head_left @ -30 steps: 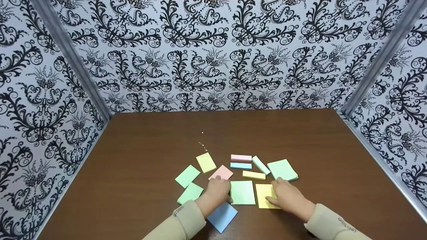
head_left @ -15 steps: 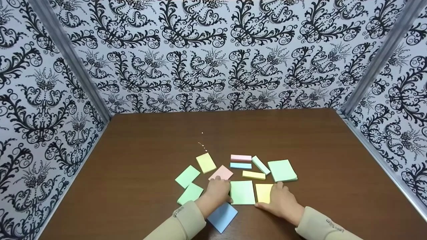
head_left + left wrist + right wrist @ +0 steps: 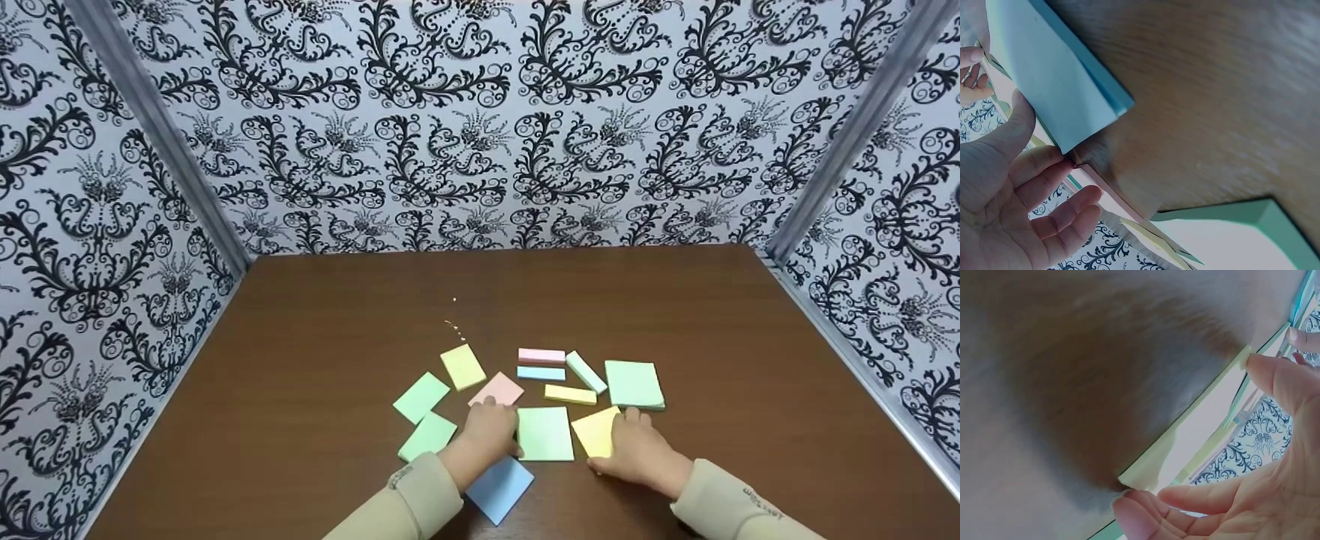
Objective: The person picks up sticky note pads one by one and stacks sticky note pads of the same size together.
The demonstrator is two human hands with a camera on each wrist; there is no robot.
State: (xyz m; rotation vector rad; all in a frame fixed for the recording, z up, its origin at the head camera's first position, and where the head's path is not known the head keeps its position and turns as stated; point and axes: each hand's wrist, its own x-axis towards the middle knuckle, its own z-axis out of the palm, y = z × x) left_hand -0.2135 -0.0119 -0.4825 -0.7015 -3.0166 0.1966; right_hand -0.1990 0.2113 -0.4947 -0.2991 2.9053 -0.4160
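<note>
My left hand (image 3: 487, 431) holds the left edge of a light green sticky note pad (image 3: 546, 433) between thumb and index finger; its other fingers curl loosely over a pink pad (image 3: 501, 388). Under that wrist lies a blue sticky note pad (image 3: 501, 489), large in the left wrist view. My right hand (image 3: 643, 450) grips a yellow sticky note pad (image 3: 596, 431), which sits slightly turned beside the green one. In the right wrist view, thumb and fingers stand at opposite ends of the yellow pad (image 3: 1199, 430). The palm hides its right part from the head camera.
Behind the right hand lies a pale green stack (image 3: 634, 384). Narrow pads in pink (image 3: 541, 355), blue (image 3: 541, 373), mint (image 3: 586, 372) and yellow (image 3: 570, 394) lie behind the green pad. To the left are a yellow pad (image 3: 463, 367) and two green pads (image 3: 421, 397).
My right hand has shifted its hold on the yellow pad, which has turned counterclockwise. The pale green stack behind it has turned slightly clockwise. The left hand stays in place.
</note>
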